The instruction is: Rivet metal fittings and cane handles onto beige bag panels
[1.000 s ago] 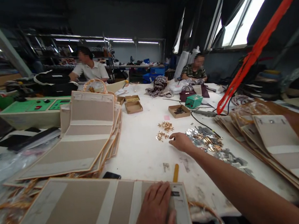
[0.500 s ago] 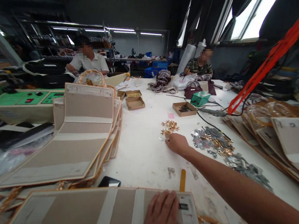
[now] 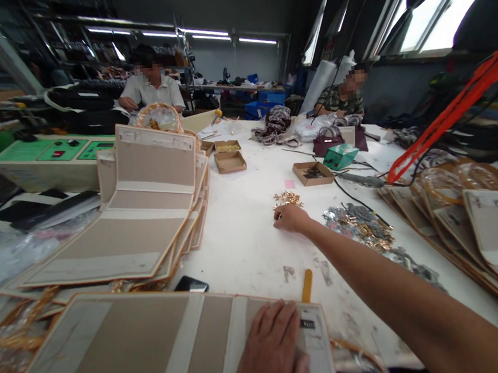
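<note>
My left hand (image 3: 270, 346) lies flat, fingers stretched out, on the right part of a beige bag panel (image 3: 153, 343) with pale strips and an orange edge. A small dark slotted piece (image 3: 307, 324) sits on the panel beside those fingers. Farther off, my right hand (image 3: 291, 217) reaches over the white table with its fingers pinched together at the near edge of a heap of small gold metal parts (image 3: 288, 198). What the pinch holds, if anything, is too small to make out. A yellow stick (image 3: 307, 285) pokes out past the panel's far edge.
Stacked bag panels stand at left (image 3: 156, 217) and right (image 3: 494, 230). Grey and gold metal pieces (image 3: 359, 226) lie right of my forearm. Beyond are a cardboard box (image 3: 312, 174), a green device (image 3: 340, 156) and a phone (image 3: 191, 284). Two people sit across the table.
The view has shifted a little, moving the scene slightly up and right. My right hand stays by the gold parts, its fingers now pinched at the table. My left hand remains on the panel.
</note>
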The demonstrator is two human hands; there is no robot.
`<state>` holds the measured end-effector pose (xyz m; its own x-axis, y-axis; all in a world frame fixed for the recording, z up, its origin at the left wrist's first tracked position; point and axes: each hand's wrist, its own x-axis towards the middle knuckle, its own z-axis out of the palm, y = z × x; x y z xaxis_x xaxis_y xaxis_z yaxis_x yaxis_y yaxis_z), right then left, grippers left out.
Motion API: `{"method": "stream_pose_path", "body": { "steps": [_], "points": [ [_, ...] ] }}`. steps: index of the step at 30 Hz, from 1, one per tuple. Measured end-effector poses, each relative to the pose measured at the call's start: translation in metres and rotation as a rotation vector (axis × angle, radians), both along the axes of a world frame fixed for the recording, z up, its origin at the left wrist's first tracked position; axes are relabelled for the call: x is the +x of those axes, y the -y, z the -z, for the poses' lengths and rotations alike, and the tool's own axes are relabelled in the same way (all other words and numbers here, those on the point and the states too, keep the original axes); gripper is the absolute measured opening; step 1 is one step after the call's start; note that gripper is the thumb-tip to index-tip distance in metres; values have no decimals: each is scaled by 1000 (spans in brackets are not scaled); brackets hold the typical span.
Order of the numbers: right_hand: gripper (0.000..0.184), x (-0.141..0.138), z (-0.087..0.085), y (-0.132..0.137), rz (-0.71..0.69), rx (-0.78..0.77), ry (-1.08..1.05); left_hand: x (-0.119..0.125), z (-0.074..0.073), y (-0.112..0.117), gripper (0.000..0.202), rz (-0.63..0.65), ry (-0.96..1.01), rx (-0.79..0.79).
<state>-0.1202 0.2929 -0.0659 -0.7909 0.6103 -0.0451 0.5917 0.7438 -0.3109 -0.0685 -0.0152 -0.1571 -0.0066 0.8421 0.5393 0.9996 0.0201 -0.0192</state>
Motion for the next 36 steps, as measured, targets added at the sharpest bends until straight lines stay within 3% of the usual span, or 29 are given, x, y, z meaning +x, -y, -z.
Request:
{"method": "stream_pose_path", "body": {
  "steps": [4, 7, 9, 12, 15, 19, 25, 31, 36],
  "points": [
    [14, 33, -19, 18, -33, -38, -60, 11, -13, 5, 63, -28, 224, -205],
    [14, 89, -35, 54, -117, -141, -105, 13, -18, 3, 61, -9, 338, -274],
    [14, 135, -39, 86, -161, -327, -152, 13, -19, 2, 59, 6, 376, -282],
    [14, 196, -25, 133, -190, -600, -131, 14, -19, 1, 58, 19, 391, -272],
    [15, 230, 6, 165, -123, -684, -85, 15, -18, 1, 58, 16, 385, -255],
    [17, 240, 33, 179, -58, -651, -130, 17, -18, 1, 57, 20, 373, -240],
    [20, 238, 35, 179, -105, -654, -121, 18, -19, 2, 57, 23, 391, -224],
    [13, 237, 49, 188, -106, -342, -81, 19, -20, 2, 55, 18, 383, -224],
    [12, 240, 49, 192, -94, -270, -56, 19, -22, 2, 54, 16, 377, -226]
  ]
}}
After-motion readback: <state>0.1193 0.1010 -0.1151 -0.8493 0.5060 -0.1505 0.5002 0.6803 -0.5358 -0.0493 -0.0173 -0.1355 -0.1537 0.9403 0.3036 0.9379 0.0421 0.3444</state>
